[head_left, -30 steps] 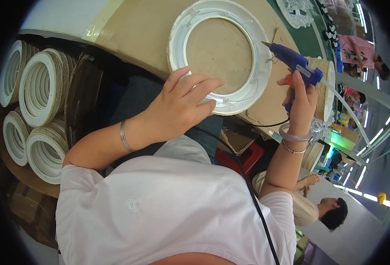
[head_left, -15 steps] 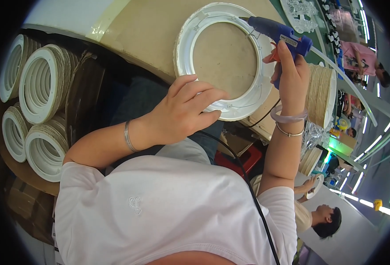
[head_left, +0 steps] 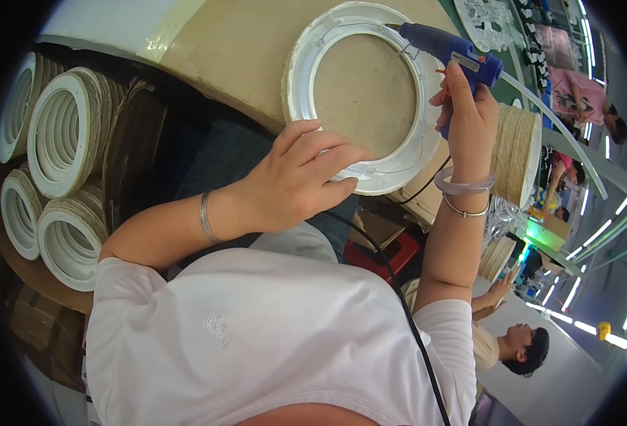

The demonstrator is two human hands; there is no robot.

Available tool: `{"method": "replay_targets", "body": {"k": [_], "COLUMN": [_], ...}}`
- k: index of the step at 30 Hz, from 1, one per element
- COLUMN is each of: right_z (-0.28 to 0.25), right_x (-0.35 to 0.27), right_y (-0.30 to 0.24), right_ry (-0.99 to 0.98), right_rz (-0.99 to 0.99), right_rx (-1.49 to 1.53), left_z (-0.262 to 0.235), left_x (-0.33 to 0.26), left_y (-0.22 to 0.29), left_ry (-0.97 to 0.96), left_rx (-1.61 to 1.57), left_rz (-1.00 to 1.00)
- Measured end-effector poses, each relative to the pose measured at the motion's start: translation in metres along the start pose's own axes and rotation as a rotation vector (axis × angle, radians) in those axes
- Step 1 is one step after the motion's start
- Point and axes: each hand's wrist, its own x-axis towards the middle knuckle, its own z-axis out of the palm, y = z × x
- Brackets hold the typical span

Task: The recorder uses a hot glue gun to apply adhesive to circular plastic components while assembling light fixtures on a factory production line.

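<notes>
A white plastic ring [head_left: 301,92] with thin wires along its inner channel rests on the brown cardboard surface. My left hand [head_left: 303,174] holds the ring's near left rim, thumb apart from the fingers. A blue glue gun [head_left: 434,44] sits in my right hand [head_left: 470,121], fingers wrapped round its handle. Only a bit of the red trigger shows between them. The gun's nozzle points left, at the far inner side of the ring; whether it touches cannot be made out. Behind the gun a long pale strip [head_left: 551,121] curves away to the right.
Stacks of white rings [head_left: 58,135] with cord-like sides stand on the left. Another cord-wound stack [head_left: 516,153] is beyond my right wrist. A black cable [head_left: 381,252] crosses my front. A red stool [head_left: 391,259] is below. Other people [head_left: 526,351] sit at right.
My right fingers have curled in tighter, hiding more of the red trigger. The nozzle stays at nearly the same spot. At right, a person's white ring has gone from sight.
</notes>
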Motion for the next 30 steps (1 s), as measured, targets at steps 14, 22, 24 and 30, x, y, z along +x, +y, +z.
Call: {"method": "replay_targets", "body": {"k": [14, 22, 24, 30], "right_z": [-0.002, -0.001, -0.002, -0.012], "right_x": [-0.006, -0.009, -0.009, -0.009], "right_y": [-0.005, -0.004, -0.004, 0.005], "right_ry": [-0.007, 0.0, -0.006, -0.01], "right_rz": [0.027, 0.039, 0.05, 0.029], "right_rx": [0.005, 0.017, 0.015, 0.07], "left_z": [0.0, 0.0, 0.0, 0.0], "left_x": [0.0, 0.001, 0.001, 0.002], "left_y": [0.0, 0.0, 0.001, 0.0], "left_ry": [0.0, 0.008, 0.007, -0.006], "left_rx": [0.006, 0.019, 0.017, 0.017], "left_rz": [0.001, 0.003, 0.001, 0.005]}}
